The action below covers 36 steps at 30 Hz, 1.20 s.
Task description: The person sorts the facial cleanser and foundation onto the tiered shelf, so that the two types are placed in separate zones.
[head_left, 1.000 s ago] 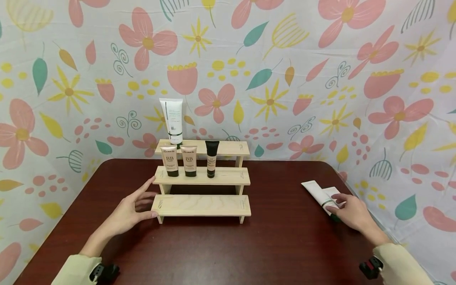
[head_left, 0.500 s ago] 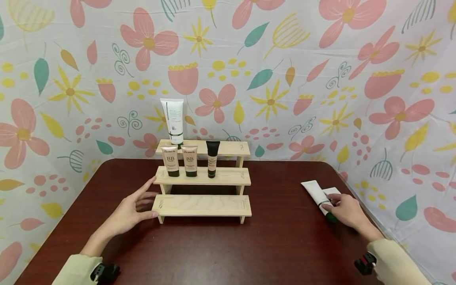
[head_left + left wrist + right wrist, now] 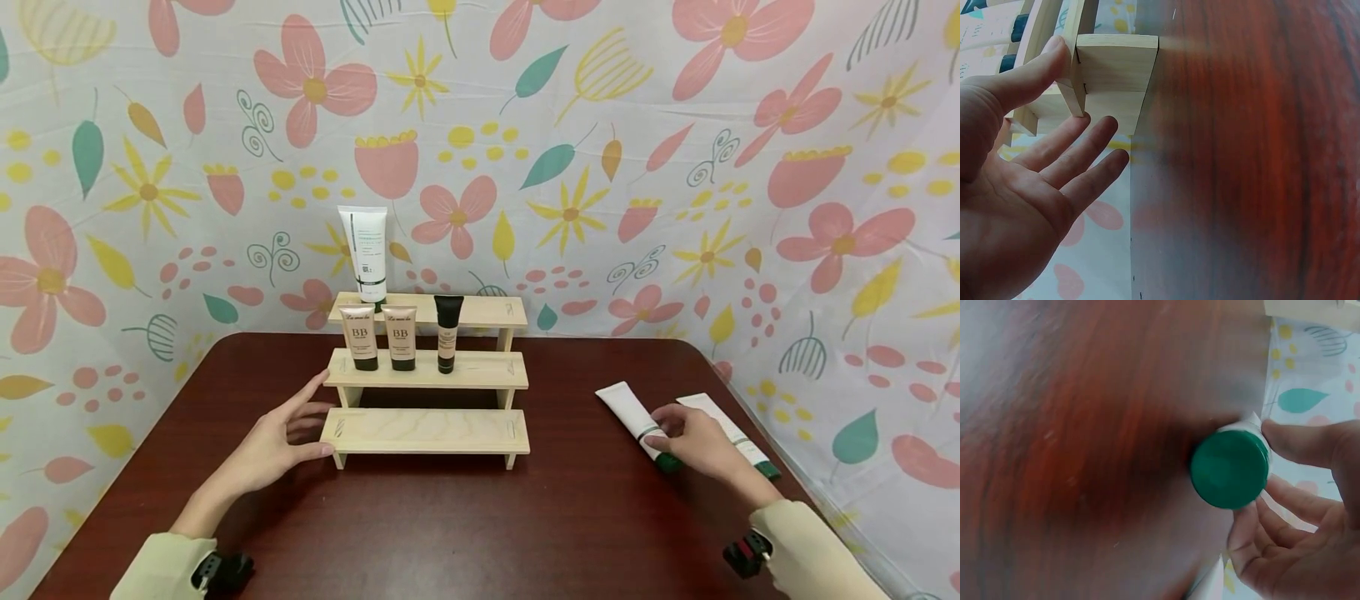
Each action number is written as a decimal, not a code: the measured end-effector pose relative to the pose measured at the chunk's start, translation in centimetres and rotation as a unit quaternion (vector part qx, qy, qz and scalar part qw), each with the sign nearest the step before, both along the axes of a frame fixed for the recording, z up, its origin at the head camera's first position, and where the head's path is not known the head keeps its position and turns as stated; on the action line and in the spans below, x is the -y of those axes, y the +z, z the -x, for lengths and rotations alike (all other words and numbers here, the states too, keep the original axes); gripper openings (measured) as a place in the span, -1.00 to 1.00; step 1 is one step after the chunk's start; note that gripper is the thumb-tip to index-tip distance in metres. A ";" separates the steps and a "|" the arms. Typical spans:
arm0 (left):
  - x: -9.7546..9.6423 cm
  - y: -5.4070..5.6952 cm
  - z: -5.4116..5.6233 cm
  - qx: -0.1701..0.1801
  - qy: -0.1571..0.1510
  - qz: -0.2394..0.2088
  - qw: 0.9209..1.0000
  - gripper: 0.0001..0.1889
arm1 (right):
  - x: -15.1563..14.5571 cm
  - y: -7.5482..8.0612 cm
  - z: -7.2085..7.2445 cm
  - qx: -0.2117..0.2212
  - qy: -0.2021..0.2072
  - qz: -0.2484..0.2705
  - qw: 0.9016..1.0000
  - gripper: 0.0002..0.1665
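At the left side of a three-step wooden stand [image 3: 427,433], my left hand [image 3: 258,454] spreads its fingers. Its thumb touches the bottom step's end and the index fingertip is right at the middle step; the other fingers reach out loosely in the left wrist view. On the right, my right hand [image 3: 701,442] grips a white squeeze tube [image 3: 626,408] between thumb and fingers, near its green cap [image 3: 1230,469]. That tube slants low over the table, cap toward me. A second white tube [image 3: 720,417] with a green cap lies just right of the hand, partly covered by it.
On the top step stands a white tube [image 3: 365,250], cap down. The middle step bears two beige BB cream tubes [image 3: 358,333] and a slim black-and-beige tube [image 3: 447,337]. A floral cloth [image 3: 600,167] hangs behind the dark red table [image 3: 480,533].
My right hand has moved left with the gripped white tube, away from the other white tube, which now shows much more. The left hand stays at the stand.
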<state>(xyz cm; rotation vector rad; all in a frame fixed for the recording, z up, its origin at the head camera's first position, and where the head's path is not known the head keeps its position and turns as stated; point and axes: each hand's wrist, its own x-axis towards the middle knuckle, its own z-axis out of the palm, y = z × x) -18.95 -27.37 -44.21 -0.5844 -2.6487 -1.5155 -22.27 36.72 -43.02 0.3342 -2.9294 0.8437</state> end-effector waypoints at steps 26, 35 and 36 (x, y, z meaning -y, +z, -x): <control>0.1 -0.3 0.1 -0.006 -0.006 0.003 1.000 0.13 | 1.2 1.1 3.1 0.137 0.188 0.074 0.970 -0.47; 0.1 -0.2 0.0 -0.009 -0.004 0.009 1.000 0.13 | 1.7 1.7 3.5 0.170 0.194 0.020 0.966 -0.42; 0.1 -0.2 0.0 -0.010 -0.003 0.009 1.000 0.13 | 1.9 1.8 3.5 0.175 0.193 0.012 0.965 -0.43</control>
